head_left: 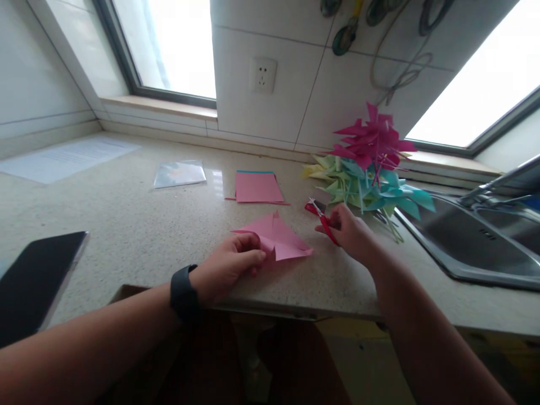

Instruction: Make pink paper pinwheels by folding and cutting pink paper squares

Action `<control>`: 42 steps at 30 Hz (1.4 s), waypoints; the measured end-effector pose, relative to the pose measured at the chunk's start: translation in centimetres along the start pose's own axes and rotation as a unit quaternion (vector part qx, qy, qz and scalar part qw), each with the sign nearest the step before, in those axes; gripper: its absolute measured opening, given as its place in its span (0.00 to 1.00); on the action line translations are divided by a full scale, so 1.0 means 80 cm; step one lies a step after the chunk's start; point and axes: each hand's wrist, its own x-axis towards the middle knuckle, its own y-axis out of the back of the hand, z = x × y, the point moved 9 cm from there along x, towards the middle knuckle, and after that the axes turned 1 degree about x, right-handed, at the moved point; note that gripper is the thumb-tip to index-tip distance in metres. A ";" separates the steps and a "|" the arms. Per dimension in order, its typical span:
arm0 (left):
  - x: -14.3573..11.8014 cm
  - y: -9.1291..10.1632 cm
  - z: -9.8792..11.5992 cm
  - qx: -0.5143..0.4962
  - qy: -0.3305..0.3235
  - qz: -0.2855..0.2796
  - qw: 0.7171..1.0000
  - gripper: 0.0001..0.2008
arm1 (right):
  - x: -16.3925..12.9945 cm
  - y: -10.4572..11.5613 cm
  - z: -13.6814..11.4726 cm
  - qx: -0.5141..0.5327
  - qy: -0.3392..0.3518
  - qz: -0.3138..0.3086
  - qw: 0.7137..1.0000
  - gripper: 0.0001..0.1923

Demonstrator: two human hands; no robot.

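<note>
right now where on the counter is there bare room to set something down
Bare counter lies between the phone and the folded pink paper, below the plastic sleeve. It is crowded by the pinwheels, scissors and sink.

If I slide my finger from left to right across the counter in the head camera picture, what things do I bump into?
Black flat phone → clear plastic sleeve → left hand → folded pink paper sheet → red-handled scissors → right hand → pile of pink, green and blue paper pinwheels → steel sink.
</note>
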 end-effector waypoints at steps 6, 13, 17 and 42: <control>-0.009 0.004 0.006 0.044 0.016 0.010 0.999 0.06 | -0.035 -0.007 -0.006 0.012 0.011 0.013 1.000 0.07; 0.005 0.054 0.011 0.223 0.030 0.056 0.973 0.09 | -0.052 -0.001 0.002 0.003 -0.009 0.076 0.997 0.07; 0.008 0.082 0.025 0.370 0.014 0.076 0.926 0.09 | -0.051 -0.004 0.004 -0.005 0.002 0.077 0.997 0.07; -0.080 -0.061 0.016 0.717 -0.363 -0.098 0.587 0.20 | -0.051 -0.013 -0.029 -0.114 0.060 0.064 0.990 0.06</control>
